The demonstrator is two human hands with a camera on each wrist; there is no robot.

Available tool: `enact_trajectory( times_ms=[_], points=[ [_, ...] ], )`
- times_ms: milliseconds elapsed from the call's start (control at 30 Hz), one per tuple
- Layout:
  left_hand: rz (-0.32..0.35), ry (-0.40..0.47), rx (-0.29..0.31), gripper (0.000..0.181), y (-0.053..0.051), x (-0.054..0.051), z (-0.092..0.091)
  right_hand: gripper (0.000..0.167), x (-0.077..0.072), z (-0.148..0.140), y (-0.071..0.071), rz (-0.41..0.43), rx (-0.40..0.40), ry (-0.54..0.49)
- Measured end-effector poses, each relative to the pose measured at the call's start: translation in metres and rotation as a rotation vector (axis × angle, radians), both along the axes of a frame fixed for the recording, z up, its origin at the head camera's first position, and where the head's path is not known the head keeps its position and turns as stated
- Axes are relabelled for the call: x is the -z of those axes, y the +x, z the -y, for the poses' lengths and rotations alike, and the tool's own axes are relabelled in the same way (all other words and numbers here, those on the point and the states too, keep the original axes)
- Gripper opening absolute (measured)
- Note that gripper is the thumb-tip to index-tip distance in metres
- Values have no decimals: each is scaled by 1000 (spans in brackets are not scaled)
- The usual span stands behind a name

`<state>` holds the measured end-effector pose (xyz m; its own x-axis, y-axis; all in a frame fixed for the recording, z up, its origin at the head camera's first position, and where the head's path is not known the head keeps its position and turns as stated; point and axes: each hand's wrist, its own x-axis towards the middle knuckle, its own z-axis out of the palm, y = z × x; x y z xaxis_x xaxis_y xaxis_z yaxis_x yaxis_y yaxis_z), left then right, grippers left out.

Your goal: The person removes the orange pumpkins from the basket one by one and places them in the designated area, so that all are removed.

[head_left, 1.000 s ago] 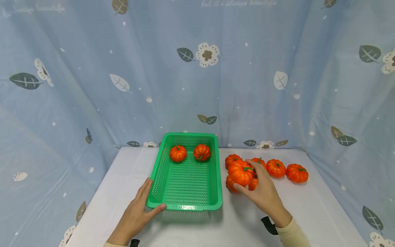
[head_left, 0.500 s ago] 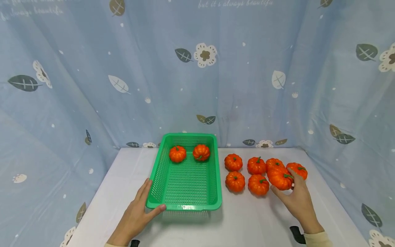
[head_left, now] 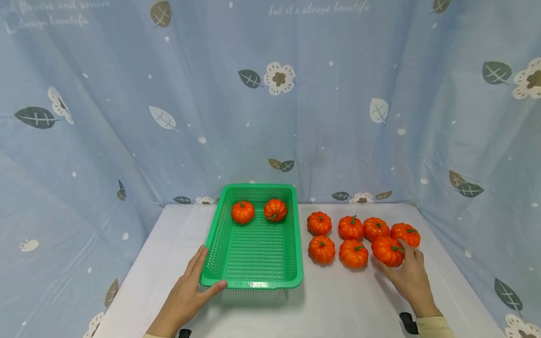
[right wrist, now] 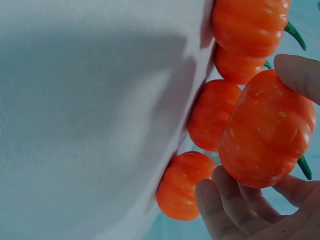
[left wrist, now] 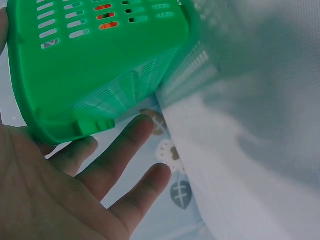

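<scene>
My right hand (head_left: 409, 277) pinches a small orange pumpkin (head_left: 387, 251) with a green stem, thumb on one side and fingers on the other. The right wrist view shows this pumpkin (right wrist: 268, 131) from the side, close to the white tabletop; whether it touches the table I cannot tell. My left hand (head_left: 186, 293) rests at the near left corner of a green plastic basket (head_left: 253, 284), its thumb along the front rim. In the left wrist view its fingers (left wrist: 117, 157) reach out loosely beside the basket wall. Two pumpkins (head_left: 243, 212) lie at the basket's far end.
Several more pumpkins stand right of the basket: a back row with one pumpkin (head_left: 319, 223) at its left end, and a front row with another pumpkin (head_left: 353, 253) just left of the held one. A blue patterned curtain (head_left: 279, 122) hangs behind the white table (head_left: 338, 305).
My right hand has carried the pumpkin rightward from above the left pumpkins, then lowered it at the right end of the front row. The left hand and basket stay put.
</scene>
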<state>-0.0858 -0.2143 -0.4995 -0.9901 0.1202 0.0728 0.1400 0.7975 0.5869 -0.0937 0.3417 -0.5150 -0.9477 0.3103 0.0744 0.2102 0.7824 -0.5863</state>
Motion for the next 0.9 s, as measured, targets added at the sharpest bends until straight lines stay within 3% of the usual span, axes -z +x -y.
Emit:
enact_trajectory(
  times_ms=[300,567,900],
  points=[
    [9,-2,-1,103,-1,0,0,114,5,-2,-6,60,30,-15],
    [1,2,-1,104,0,1,-1,104,21,-8,-10,108,-8,-17],
    [-10,16,3,104,0,4,0,107,21,-8,-12,192,-32,-18]
  ],
)
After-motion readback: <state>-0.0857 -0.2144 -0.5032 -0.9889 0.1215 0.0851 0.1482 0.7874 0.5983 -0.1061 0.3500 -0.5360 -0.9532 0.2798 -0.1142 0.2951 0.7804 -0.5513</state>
